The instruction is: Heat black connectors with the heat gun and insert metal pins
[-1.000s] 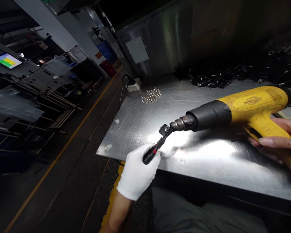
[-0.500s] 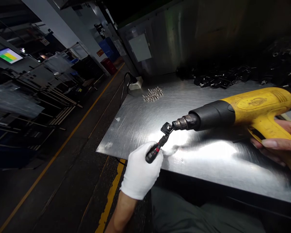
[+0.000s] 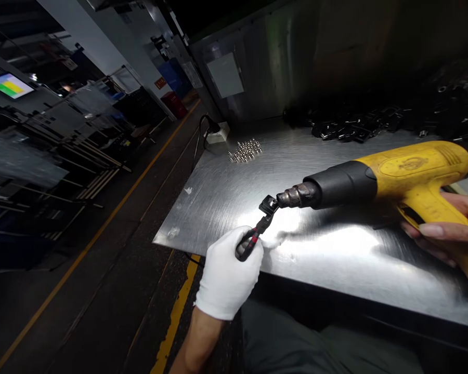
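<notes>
My left hand (image 3: pixel 229 274), in a white glove, is closed round the dark handles of a pair of pliers (image 3: pixel 262 225) with red marks. The jaws grip a small black part (image 3: pixel 268 204) that has a shiny round metal piece set in it. My bare right hand (image 3: pixel 439 234) is wrapped round the grip of a yellow heat gun (image 3: pixel 421 166) with a black barrel. Its stepped metal nozzle (image 3: pixel 296 196) points left, right beside the metal piece; whether they touch I cannot tell. The far side of the right hand is hidden by the handle.
A cluster of small metal pieces (image 3: pixel 245 150) stands on the steel table (image 3: pixel 214 202), near a white socket block (image 3: pixel 217 133) with a plugged-in black cable. Black parts (image 3: pixel 359 127) lie heaped at the back right. The table's left corner juts over the floor.
Almost nothing differs. Both hands, the pliers and the heat gun hold the same places; the view has shifted very slightly.
</notes>
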A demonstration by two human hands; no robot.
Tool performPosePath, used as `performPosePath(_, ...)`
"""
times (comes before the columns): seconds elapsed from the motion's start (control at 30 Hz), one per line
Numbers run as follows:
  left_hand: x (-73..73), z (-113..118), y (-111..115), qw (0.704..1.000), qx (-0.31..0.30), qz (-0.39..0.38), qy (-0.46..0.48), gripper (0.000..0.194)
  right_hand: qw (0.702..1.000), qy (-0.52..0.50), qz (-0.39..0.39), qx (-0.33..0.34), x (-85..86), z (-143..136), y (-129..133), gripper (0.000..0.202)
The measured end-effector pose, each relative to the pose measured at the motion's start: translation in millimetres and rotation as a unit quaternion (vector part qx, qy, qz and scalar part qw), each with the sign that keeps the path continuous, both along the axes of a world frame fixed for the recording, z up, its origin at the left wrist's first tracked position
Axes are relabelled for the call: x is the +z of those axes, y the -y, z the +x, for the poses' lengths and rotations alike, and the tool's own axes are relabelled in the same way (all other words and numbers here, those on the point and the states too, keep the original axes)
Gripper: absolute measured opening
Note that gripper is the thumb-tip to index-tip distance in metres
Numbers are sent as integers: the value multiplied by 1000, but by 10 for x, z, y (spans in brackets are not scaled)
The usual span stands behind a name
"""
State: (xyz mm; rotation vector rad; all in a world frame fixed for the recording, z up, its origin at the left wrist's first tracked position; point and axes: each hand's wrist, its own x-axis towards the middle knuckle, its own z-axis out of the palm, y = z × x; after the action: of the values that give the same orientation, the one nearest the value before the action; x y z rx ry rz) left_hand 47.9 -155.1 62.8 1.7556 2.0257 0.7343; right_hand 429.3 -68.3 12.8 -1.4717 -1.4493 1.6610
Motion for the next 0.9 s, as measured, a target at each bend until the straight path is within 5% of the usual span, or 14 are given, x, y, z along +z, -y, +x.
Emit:
performPosePath(0.43,-422,139,-226,964,126,130,-196,24,996,-80,-21,-16,-51,-5,68,37)
performPosePath(0.67,-445,96,-220,952,180,199,-145,25,990,-86,-42,-106,-195,-186,502,39)
performPosePath(0.9,-480,200,-257,918,234,299,-117,27,982,-126,-60,-123,-425,-495,875,44)
